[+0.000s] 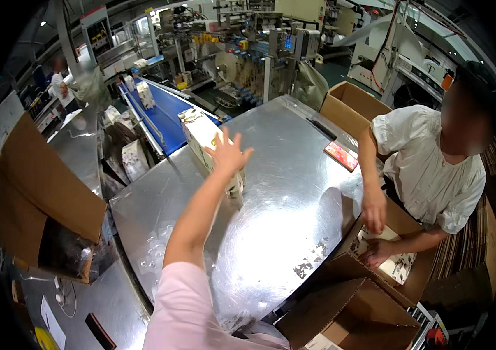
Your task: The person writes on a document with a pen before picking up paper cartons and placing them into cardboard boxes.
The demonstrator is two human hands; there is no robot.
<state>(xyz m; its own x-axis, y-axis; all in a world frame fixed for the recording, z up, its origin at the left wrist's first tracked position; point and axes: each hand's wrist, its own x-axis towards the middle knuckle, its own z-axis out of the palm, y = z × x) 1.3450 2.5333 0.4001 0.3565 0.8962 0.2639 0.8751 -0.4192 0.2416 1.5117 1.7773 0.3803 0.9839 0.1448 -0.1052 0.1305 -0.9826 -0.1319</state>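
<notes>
My left hand reaches out over the steel table with its fingers spread. It is at the right side of a white printed package, which stands near the table's far left edge, by the end of the blue conveyor belt. Whether my fingers touch the package cannot be told. Below my wrist shows another white printed piece, partly hidden by my forearm; I cannot tell whether it belongs to the same package. My right hand is out of the picture.
A blue conveyor belt carries another white package. At right, a co-worker's hands are over white packages in a cardboard box. A second cardboard box stands nearer. A red-screened phone lies on the steel table.
</notes>
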